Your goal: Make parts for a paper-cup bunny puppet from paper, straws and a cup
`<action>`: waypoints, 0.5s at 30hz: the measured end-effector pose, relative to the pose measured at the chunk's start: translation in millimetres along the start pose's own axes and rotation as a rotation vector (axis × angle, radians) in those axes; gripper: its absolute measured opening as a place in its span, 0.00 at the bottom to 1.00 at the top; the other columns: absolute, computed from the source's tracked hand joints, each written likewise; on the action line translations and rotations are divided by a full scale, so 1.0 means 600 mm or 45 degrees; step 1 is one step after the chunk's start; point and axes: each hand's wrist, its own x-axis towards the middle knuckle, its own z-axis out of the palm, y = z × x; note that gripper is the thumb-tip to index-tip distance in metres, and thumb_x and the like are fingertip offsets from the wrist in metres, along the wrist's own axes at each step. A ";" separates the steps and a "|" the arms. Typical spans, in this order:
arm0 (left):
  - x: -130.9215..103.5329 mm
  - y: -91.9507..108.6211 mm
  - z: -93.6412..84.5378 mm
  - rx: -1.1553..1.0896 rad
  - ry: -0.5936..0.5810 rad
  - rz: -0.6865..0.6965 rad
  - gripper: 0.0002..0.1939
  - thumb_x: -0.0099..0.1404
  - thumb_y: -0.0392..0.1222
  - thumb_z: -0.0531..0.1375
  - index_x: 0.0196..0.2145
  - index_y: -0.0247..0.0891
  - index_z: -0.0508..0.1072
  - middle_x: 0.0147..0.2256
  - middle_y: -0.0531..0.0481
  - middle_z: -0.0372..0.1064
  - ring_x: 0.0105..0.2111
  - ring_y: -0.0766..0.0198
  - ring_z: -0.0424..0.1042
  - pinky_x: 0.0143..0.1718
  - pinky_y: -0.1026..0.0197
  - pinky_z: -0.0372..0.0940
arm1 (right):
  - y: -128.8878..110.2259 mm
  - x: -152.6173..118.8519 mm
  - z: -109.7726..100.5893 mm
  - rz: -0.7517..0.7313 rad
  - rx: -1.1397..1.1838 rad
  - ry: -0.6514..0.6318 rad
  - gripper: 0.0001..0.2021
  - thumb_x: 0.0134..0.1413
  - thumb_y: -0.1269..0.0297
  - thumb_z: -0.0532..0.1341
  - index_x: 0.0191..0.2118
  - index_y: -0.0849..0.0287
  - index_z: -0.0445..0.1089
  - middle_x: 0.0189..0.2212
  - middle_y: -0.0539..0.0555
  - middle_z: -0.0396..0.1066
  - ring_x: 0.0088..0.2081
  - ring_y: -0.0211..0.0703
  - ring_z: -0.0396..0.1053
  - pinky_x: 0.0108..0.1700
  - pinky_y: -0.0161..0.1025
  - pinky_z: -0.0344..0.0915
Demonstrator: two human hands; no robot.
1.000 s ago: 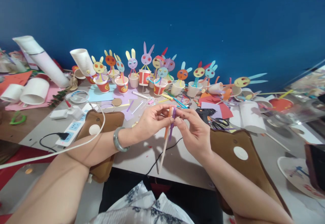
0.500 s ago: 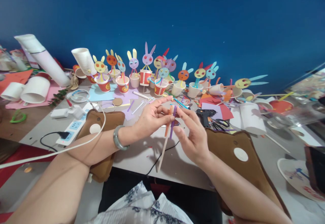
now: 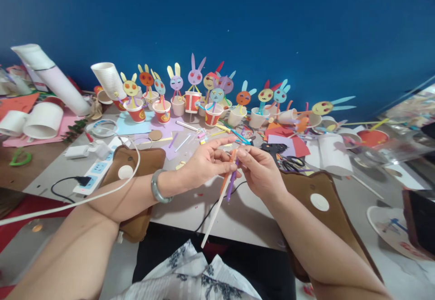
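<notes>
Over the desk's front part, my left hand (image 3: 209, 162) pinches a pale stick (image 3: 215, 216) that slants down toward me. An orange paper strip (image 3: 233, 156) lies along its upper end, held with it. My right hand (image 3: 260, 171) grips the top of a purple paper strip (image 3: 231, 187) between thumb and fingers, close against the stick. My fingers hide where the strips and the stick meet. Behind my hands stand several paper rabbits in cups, among them a purple-headed rabbit (image 3: 195, 77) and an orange-headed rabbit (image 3: 244, 97).
A glue gun (image 3: 272, 148) and black scissors (image 3: 292, 163) lie right of my hands. Brown cushioned pads (image 3: 314, 186) rest on either side. A power strip (image 3: 97, 171) with a white cable crosses near my left arm. White paper cups (image 3: 335, 155) lie at right.
My right hand's fingers have closed in on the purple strip's top. The stick's lower end has come nearer to me and left. The view has shifted slightly.
</notes>
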 end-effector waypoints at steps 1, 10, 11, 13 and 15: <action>0.001 0.000 -0.001 -0.005 0.002 -0.005 0.40 0.57 0.41 0.73 0.63 0.38 0.63 0.26 0.57 0.73 0.30 0.63 0.80 0.31 0.65 0.70 | 0.002 -0.001 0.000 -0.020 -0.006 0.018 0.18 0.48 0.46 0.72 0.27 0.56 0.73 0.27 0.50 0.70 0.24 0.37 0.65 0.21 0.35 0.65; 0.003 -0.001 -0.002 0.039 -0.032 -0.254 0.21 0.56 0.49 0.74 0.37 0.33 0.72 0.32 0.45 0.79 0.29 0.64 0.79 0.30 0.65 0.71 | 0.007 0.013 -0.008 -0.182 -0.042 0.251 0.17 0.49 0.47 0.72 0.26 0.55 0.73 0.22 0.47 0.68 0.25 0.34 0.64 0.28 0.34 0.66; 0.003 -0.001 -0.002 0.038 -0.036 -0.262 0.21 0.55 0.50 0.74 0.35 0.33 0.72 0.32 0.45 0.79 0.29 0.64 0.79 0.29 0.65 0.70 | 0.007 0.015 -0.009 -0.164 -0.020 0.245 0.18 0.48 0.46 0.72 0.27 0.55 0.73 0.22 0.47 0.68 0.25 0.34 0.64 0.27 0.34 0.66; 0.004 -0.002 -0.001 0.016 -0.030 -0.259 0.22 0.54 0.50 0.74 0.35 0.33 0.71 0.31 0.46 0.79 0.28 0.65 0.79 0.28 0.65 0.69 | 0.007 0.017 -0.011 -0.091 0.009 0.203 0.20 0.48 0.42 0.71 0.28 0.55 0.75 0.22 0.48 0.68 0.24 0.35 0.65 0.25 0.34 0.66; 0.006 -0.004 -0.002 -0.014 -0.028 -0.257 0.22 0.53 0.50 0.75 0.34 0.33 0.71 0.31 0.46 0.79 0.28 0.64 0.79 0.28 0.65 0.70 | 0.008 0.018 -0.012 0.003 -0.002 0.146 0.21 0.49 0.40 0.70 0.32 0.56 0.76 0.21 0.47 0.68 0.21 0.35 0.64 0.22 0.35 0.65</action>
